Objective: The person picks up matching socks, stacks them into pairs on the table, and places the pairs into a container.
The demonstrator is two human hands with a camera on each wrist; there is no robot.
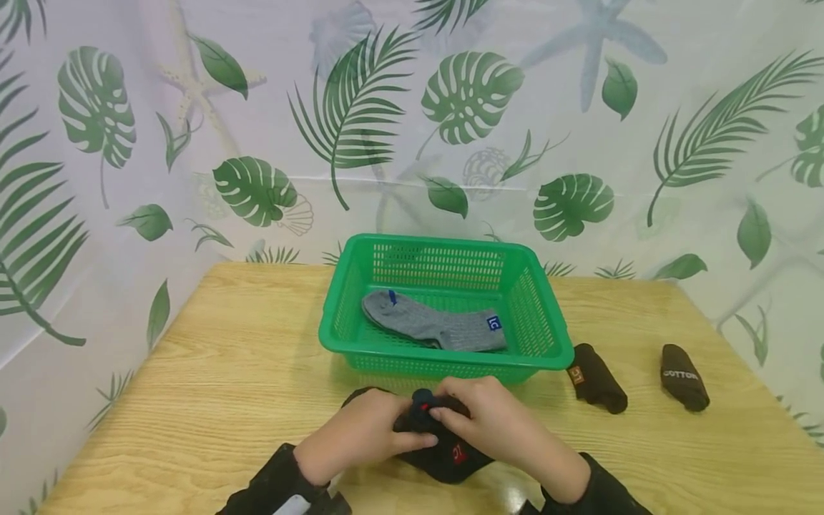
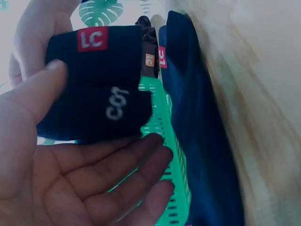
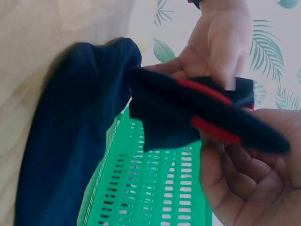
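Observation:
My left hand [image 1: 367,433] and right hand [image 1: 492,415] hold a folded dark navy sock [image 2: 101,66] between them, just in front of the basket. In the left wrist view, the left thumb presses on its face, beside a red LC label and white lettering; the other left fingers extend below it. The right hand [image 3: 258,165] grips the sock's other side in the right wrist view, where red bands show along its edges. Below the hands, a second navy sock [image 1: 444,465] with a red LC label lies flat on the table.
A green plastic basket [image 1: 444,354] stands behind the hands, with grey socks [image 1: 418,318] lying inside. To its right on the wooden table [image 1: 212,372] lie two dark brown rolled socks, one with an orange label [image 1: 599,386] and one lettered COTTON [image 1: 685,390]. A leaf-patterned sheet hangs behind.

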